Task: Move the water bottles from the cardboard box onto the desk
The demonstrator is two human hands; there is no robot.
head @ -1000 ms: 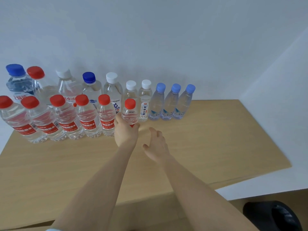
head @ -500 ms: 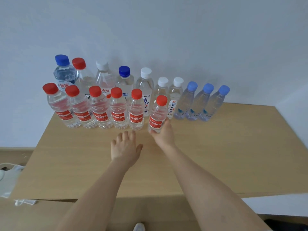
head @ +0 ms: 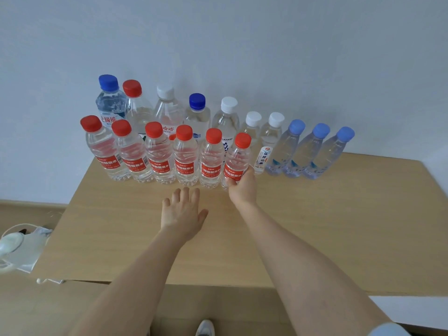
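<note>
Handover done: red-capped water bottle (head: 237,161) passed from left hand (head: 183,212) to right hand (head: 243,189). Right fingers clamped on it, at right end of front row (head: 158,156) on table (head: 339,226). Left fingers apart, empty. Likely release next.

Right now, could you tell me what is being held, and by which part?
The right hand grips the rightmost red-capped bottle around its lower body; the left hand holds nothing.
</note>
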